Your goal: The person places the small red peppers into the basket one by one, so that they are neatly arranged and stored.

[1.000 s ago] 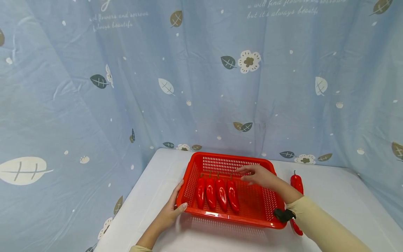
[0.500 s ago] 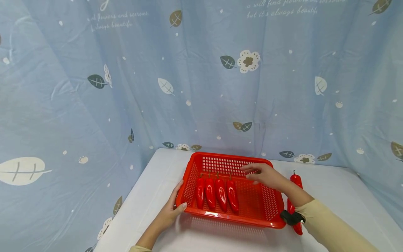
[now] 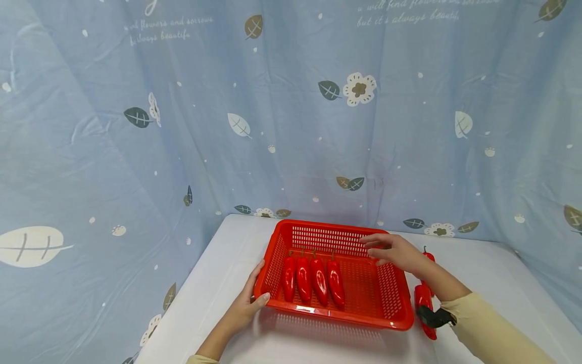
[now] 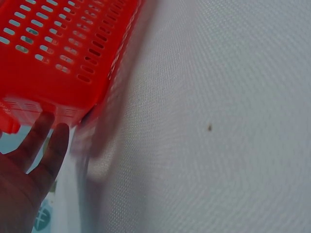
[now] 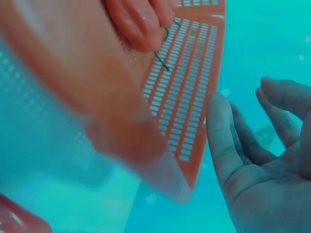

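Your left hand (image 3: 244,305) clamps the rectangular red perforated-plastic basket (image 3: 366,293) at its left side | your right hand (image 3: 394,251), fingers apart, hovers near its far-right corner | four glossy long red peppers (image 3: 320,283) lie inside, leftward.

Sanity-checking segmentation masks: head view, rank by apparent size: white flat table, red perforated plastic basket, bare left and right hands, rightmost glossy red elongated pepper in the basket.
Largest to smallest:
1. Table
2. Basket
3. Left hand and right hand: look alike, so not ranked
4. Rightmost pepper
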Motion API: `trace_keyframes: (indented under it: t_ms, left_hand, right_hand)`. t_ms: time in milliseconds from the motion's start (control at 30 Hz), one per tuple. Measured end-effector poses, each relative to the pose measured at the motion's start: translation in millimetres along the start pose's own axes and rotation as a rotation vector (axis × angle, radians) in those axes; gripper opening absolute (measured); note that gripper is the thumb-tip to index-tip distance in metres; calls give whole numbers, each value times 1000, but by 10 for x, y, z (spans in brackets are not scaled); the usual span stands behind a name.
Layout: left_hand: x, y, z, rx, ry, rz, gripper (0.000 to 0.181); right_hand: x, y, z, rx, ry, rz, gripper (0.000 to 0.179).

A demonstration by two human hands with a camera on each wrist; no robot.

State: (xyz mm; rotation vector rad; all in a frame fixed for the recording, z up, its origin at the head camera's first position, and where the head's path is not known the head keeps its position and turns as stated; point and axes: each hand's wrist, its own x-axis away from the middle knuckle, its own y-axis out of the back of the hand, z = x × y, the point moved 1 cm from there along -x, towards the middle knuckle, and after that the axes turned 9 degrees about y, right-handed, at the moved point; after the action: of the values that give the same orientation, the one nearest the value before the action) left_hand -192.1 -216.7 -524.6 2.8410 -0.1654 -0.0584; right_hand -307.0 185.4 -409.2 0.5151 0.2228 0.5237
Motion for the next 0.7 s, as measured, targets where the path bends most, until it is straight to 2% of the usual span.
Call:
trace_keyframes:
  t_ms: [367, 700]
  left_hand:
    - [2, -7, -9, 5, 6, -4, 79]
    - [5, -13, -35, 16, 11, -2, 79]
  right_hand:
    - [163, 202, -76, -28, 37, -48, 51]
    - [299, 326, -218, 10, 42, -110, 53]
